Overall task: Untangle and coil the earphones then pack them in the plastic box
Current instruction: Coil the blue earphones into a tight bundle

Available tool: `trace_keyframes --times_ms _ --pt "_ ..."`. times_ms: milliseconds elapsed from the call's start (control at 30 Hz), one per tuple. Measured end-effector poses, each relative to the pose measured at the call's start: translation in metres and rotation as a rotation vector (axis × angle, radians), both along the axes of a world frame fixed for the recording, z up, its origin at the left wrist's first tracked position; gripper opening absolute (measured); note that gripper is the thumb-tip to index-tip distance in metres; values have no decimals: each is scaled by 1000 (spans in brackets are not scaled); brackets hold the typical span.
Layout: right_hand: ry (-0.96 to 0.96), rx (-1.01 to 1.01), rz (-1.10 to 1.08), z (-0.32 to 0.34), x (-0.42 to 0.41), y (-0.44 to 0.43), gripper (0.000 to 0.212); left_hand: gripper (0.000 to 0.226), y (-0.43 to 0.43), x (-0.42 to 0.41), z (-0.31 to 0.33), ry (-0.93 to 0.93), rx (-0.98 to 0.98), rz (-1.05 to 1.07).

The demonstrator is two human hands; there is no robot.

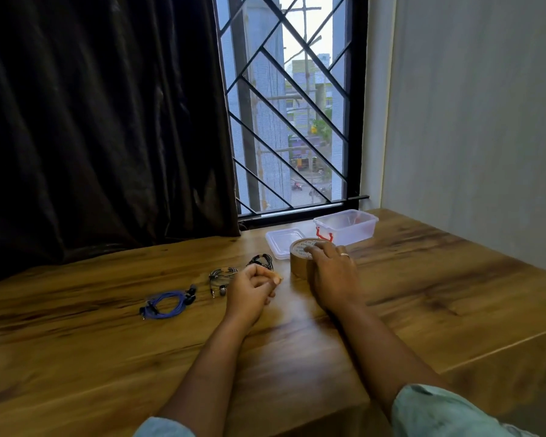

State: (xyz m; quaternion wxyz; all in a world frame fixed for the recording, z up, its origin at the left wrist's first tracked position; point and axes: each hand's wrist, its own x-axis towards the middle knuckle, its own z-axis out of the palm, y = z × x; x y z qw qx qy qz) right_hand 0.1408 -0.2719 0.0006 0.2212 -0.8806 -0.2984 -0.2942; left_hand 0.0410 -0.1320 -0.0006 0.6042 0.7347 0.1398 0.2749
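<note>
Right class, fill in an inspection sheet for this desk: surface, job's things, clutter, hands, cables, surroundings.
Surface: wooden table, bare grain showing.
Job's things: open plastic box with red latch; lid beside it.
Clutter: brown tape roll.
Hands: left hand pinching what looks like a tape piece; right hand gripping the roll.
Cables: blue earphones coiled; grey earphones and black earphones bundled.
Surroundings: dark curtain, barred window, wall.

The wooden table (423, 279) carries blue earphones (167, 302), grey earphones (222, 275), black earphones (260, 260), a tape roll (300, 260), a clear lid (281, 242) and an open plastic box (345, 227) near the window.
</note>
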Motion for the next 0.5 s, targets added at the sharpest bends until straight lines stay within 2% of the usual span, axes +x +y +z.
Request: trace_keyframes --times_ms 67,167,233,333,400,500 --pt "-15 230 103 1 -9 6 34 12 1 -5 0 -9 -22 11" --pt "362 515 425 9 -34 19 13 9 6 -13 1 -23 -28 37" --pt "533 521 565 15 -48 27 12 10 10 -17 4 -31 -9 57" --pt "586 502 608 19 -58 40 15 17 16 -25 8 -60 33 93" --pt "622 548 618 22 -61 48 6 22 21 -30 11 -70 79 109" --pt "649 563 611 24 -64 60 23 13 26 -41 16 -46 116 114"
